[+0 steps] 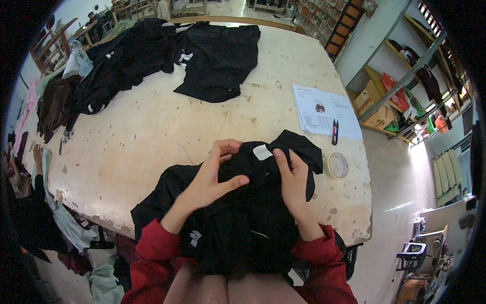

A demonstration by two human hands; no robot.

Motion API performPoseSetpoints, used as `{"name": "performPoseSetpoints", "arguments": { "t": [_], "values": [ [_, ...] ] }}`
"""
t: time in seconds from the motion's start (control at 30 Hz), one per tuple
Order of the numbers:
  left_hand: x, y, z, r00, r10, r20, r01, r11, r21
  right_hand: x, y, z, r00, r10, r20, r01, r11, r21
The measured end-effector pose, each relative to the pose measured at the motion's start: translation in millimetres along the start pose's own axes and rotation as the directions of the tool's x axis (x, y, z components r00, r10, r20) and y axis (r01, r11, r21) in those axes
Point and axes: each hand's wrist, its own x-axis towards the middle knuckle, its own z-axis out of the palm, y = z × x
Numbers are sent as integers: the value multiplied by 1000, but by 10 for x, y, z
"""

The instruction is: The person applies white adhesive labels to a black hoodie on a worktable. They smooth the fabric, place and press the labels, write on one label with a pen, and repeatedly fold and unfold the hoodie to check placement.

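Note:
A black garment [238, 213] lies crumpled across the table's near edge and over my lap, with a small white emblem low on its left part. My left hand [212, 177] hovers over it, thumb and fingers spread, holding nothing. On the right, my right hand [293, 177] grips the garment's upper part, its thumb laid on top. Beside that thumb a small white piece [262, 152], like tape or a label, sits on the black cloth. Whether the thumb touches it is hard to make out.
Right of the garment are a tape roll [337, 165], thread snips [335, 133] and a printed sheet [326, 111]. Black garments [217, 61] are piled at the far left, near a plastic bottle [77, 50]. Another person's hand [38, 158] rests at the table's left edge. Shelves [400, 76] stand at right.

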Motion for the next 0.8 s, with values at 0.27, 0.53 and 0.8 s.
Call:
{"name": "performPoseSetpoints", "arguments": {
  "t": [0.27,0.53,0.8],
  "values": [
    [-48,-51,233,977,-110,-185,68,973,-218,-32,36,48,977,-13,213,-62,938,342],
    [17,-95,-28,810,-587,-2,441,610,-659,69,22,-75,841,222,493,-494,687,533],
    [25,-50,81,910,-409,68,369,723,-585,35,-33,-86,896,-342,284,328,940,99]
  ]
}}
